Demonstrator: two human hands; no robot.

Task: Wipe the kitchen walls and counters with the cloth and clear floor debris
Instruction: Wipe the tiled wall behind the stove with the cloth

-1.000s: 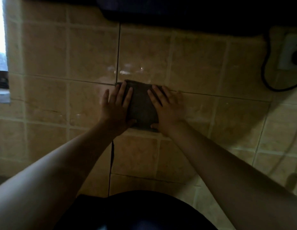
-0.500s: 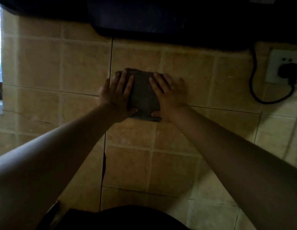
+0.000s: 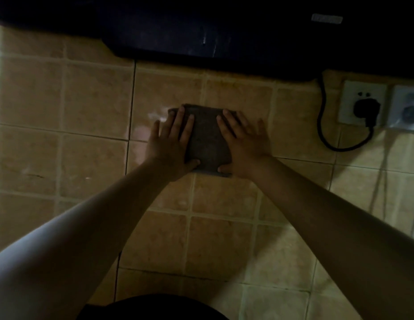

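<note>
A dark grey folded cloth lies flat against the beige tiled wall. My left hand presses its left side with straight, spread fingers. My right hand presses its right side the same way. Both thumbs lie along the cloth's lower edge. The middle strip of the cloth shows between the two hands; its sides are hidden under my palms.
A dark range hood or cabinet overhangs just above the cloth. At the right, a white wall socket holds a black plug with a looping cord. A second socket sits beside it. A dark round object lies at the bottom.
Both hands have slid the cloth up the wall, closer to the dark overhang. The view has tilted upward, bringing the sockets further into sight.
</note>
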